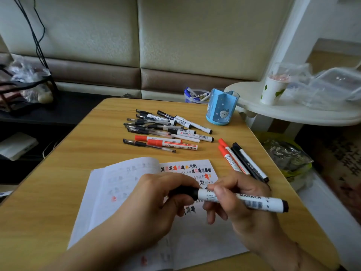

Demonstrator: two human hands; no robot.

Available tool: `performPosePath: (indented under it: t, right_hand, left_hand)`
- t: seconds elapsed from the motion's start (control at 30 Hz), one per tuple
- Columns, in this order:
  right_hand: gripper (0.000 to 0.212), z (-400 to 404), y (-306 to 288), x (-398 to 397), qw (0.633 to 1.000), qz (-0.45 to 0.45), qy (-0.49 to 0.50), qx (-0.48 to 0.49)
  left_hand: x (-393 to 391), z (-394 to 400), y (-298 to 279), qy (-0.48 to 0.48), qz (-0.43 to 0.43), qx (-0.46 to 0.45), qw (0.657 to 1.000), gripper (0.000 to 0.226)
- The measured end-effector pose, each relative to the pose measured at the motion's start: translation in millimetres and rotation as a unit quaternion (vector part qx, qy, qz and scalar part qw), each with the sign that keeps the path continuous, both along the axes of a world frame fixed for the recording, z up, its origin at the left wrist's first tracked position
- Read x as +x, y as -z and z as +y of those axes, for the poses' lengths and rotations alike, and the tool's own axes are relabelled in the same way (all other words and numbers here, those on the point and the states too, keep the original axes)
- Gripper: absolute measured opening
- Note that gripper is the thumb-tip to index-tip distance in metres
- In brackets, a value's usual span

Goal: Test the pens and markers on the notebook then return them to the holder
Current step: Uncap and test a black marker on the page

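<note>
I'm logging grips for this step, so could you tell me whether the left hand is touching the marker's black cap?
Touching: the head view shows the left hand with fingers curled round the black cap of the whiteboard marker.

A single wide-angle camera worn on the person's head looks forward and down across a wooden table (pixel 64 192), close above the left hand (pixel 156 200) and right hand (pixel 240 204) at the near edge of the frame. An open notebook (pixel 121 184) lies nearest under the lens, a blue holder (pixel 221 108) stands at the far right, and a padded wall (pixel 195 36) fills the far side. With only this one view, no part of the scene is shared with another camera.
</note>
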State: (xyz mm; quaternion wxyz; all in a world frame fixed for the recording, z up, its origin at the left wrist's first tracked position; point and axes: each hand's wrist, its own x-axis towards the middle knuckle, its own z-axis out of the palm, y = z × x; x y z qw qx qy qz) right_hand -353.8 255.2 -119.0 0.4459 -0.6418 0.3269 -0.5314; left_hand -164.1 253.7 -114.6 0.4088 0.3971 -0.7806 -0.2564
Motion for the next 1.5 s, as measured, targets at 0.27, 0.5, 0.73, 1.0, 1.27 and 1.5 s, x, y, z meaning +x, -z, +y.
performPosePath:
  t: [0.27, 0.5, 0.73, 1.0, 1.27, 1.5]
  right_hand:
    - [0.022, -40, -26, -79, 0.955, 0.201, 0.168, -0.141]
    - [0.047, -110, 2, -160, 0.668, 0.697, 0.208, -0.156]
    - [0.052, -118, 6, -170, 0.607, 0.747, 0.193, -0.191]
    - [0.015, -125, 5, -166, 0.756, 0.605, 0.244, -0.056]
    - [0.010, -137, -10, -142, 0.792, 0.545, 0.275, 0.019]
    - [0.022, -206, -28, -58, 0.792, 0.573, 0.211, -0.011]
  left_hand:
    - [1, -12, 13, -0.044, -0.067, 0.048, 0.996, 0.057]
    - [4, -15, 11, -0.027, -0.078, 0.073, 0.994, 0.042]
    - [5, -17, 12, -0.023, -0.085, 0.076, 0.993, 0.041]
    - [8, -18, 13, -0.015, -0.114, 0.060, 0.992, 0.034]
    - [9, -18, 12, -0.015, -0.131, 0.058, 0.990, 0.035]
    - [3, -18, 4, -0.016, -0.141, 0.042, 0.989, 0.040]
